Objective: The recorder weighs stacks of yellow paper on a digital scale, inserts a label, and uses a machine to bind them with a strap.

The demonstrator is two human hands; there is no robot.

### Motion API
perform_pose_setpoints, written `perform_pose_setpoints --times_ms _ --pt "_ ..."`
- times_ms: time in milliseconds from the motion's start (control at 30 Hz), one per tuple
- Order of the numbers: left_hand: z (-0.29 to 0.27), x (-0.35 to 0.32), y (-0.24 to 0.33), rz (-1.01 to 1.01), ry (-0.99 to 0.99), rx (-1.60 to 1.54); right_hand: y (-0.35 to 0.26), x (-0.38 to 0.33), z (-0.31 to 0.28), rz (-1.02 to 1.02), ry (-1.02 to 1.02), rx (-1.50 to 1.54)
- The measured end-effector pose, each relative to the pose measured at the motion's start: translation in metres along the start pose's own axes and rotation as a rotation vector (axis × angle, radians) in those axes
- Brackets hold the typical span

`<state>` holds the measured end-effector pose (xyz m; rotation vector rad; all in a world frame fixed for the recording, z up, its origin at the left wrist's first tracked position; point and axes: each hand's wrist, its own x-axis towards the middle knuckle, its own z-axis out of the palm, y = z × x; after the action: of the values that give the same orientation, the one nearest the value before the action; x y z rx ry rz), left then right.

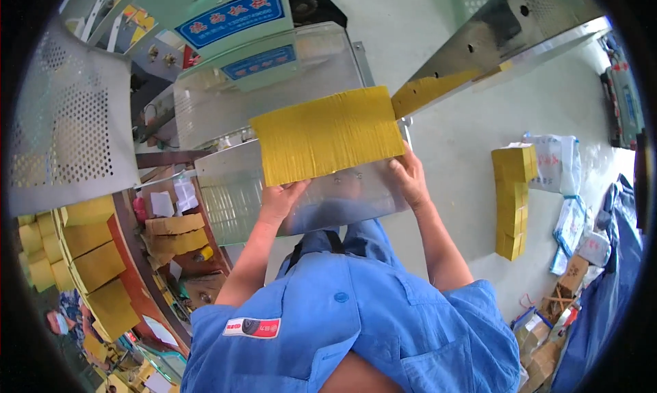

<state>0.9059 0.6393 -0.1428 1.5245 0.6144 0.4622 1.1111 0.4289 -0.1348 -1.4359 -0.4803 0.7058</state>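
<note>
A thick stack of yellow paper sheets [328, 136], its layered edges showing as fine lines, lies crosswise before me over a shiny metal tray [233, 201]. My left hand [282, 200] grips its near left corner; the thumb lies along the edge and the other fingers are mostly hidden. At the near right corner, my right hand [412, 177] is closed on the stack, its thumb at the near edge and its fingers on the right end. The far edge of the paper borders a clear machine cover [274, 85].
A slanted metal arm [493, 51] reaches up right from the stack. Perforated metal [68, 119] stands at left, above shelves with yellow paper bundles [99, 270]. On the right floor are another yellow stack [510, 201], white bags [553, 164] and boxes. Someone [65, 321] is at lower left.
</note>
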Motion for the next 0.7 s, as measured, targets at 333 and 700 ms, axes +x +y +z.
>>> perform_pose_setpoints --times_ms 333,700 --pt "-0.026 -0.027 0.061 -0.143 0.118 -0.025 -0.052 0.006 0.039 0.000 -0.063 -0.456" --pt "-0.057 0.024 0.050 -0.463 0.085 0.167 -0.029 0.052 0.040 0.279 -0.117 -0.136"
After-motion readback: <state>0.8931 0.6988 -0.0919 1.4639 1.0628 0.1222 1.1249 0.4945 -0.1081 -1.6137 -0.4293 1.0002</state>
